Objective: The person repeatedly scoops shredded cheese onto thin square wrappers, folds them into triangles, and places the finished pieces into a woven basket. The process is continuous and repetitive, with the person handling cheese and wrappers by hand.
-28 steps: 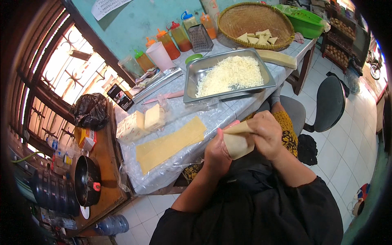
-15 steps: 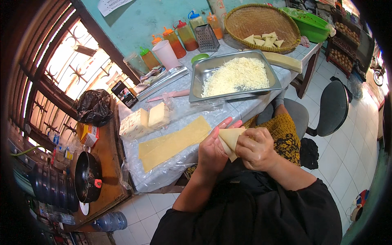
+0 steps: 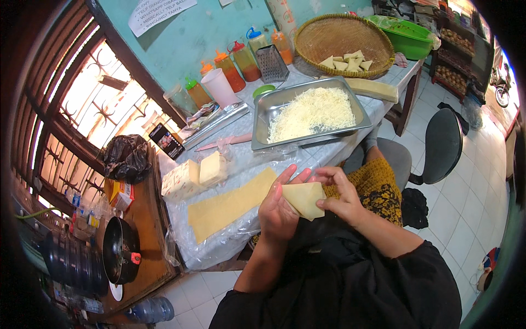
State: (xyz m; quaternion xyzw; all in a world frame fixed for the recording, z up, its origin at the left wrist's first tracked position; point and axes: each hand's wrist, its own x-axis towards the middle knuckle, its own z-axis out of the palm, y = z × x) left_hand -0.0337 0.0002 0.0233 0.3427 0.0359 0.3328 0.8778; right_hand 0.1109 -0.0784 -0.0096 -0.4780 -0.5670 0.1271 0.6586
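Note:
My left hand (image 3: 278, 211) cradles a dough parcel (image 3: 304, 199), a pale wrapper folded into a three-cornered shape, across its palm and fingers. From the other side my right hand (image 3: 344, 197) holds the parcel's right edge, thumb on the near face and fingers raised behind. Whatever lies inside the wrapper is hidden. Left of my hands, a long yellowish dough strip (image 3: 230, 204) lies flat on plastic. Beyond them stands a steel tray (image 3: 257, 123) with a heap of grated cheese (image 3: 315, 115).
Several folded triangles (image 3: 350, 61) sit in a woven basket (image 3: 334, 35) at the back. Two cheese blocks (image 3: 193, 174) and a pink knife (image 3: 224, 141) lie to the left. Sauce bottles (image 3: 244, 61) and a grater (image 3: 272, 63) line the wall. A pan (image 3: 120, 251) rests on the wooden bench.
The wrapper has gone from an open cone with a hanging tail to a flatter, closed parcel. My right hand's fingers have opened out from a tight pinch. The view has shifted slightly.

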